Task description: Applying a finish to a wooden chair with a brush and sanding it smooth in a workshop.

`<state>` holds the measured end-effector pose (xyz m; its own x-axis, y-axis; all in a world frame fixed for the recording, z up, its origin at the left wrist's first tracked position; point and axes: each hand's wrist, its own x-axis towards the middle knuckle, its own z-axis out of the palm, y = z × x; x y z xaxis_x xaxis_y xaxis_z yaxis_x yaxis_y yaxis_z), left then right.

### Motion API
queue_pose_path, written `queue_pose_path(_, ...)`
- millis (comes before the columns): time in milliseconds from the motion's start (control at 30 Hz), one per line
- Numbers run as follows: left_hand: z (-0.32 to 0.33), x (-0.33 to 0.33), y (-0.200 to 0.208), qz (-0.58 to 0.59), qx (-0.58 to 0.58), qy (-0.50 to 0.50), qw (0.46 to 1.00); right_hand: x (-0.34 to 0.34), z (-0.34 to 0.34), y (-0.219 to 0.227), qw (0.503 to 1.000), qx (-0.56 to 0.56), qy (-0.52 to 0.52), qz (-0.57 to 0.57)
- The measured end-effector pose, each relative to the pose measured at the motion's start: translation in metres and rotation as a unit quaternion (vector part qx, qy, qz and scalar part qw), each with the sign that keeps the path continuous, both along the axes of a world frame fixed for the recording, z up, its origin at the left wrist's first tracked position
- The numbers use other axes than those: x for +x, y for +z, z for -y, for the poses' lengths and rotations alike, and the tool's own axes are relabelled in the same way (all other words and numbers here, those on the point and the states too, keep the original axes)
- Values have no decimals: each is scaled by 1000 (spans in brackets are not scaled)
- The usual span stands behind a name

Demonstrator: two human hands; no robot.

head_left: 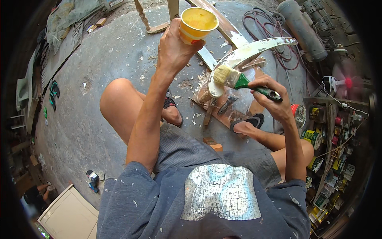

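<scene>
My left hand point(174, 49) is wrapped round a yellow paper cup point(190, 35), held up at the top middle; a yellowish liquid shows inside it. In my right hand point(272, 97) is a paintbrush point(241, 81) with a green handle and pale bristles. Its bristles lie against, or just over, the curved end of a wooden furniture piece point(247, 51), possibly a chair's armrest, with patchy white on its surface. That piece slants up to the right, between my feet and beyond. I cannot tell for certain whether the bristles touch it.
A brown board point(256, 106) lies under the piece, with a dark tool point(227, 104) on it. Coiled hose point(274, 30) and a grey tank point(299, 28) stand far right, near a pink fan point(348, 82). Shelves of cans point(311, 138) line the right. A cordless drill point(93, 181) sits lower left.
</scene>
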<state>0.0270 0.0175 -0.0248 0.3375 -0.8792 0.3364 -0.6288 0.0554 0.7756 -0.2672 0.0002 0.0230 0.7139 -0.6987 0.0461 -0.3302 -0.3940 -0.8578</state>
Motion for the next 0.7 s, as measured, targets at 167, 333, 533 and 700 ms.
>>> queue_pose_path(167, -3, 2, 2, 3, -6, 0, 1000, -9, -5, 22, 994, 92, -65, 4)
queue_pose_path(333, 4, -1, 2, -25, -40, -5, 999, 16, -6, 19, 990, -1, -142, 28)
queue_pose_path(533, 2, 3, 3, -18, 1, -5, 1000, 38, -31, 1, 933, -354, 34, -50)
queue_pose_path(700, 1, 4, -1, -41, -57, -8, 997, 31, -70, 16, 939, -322, 110, -60)
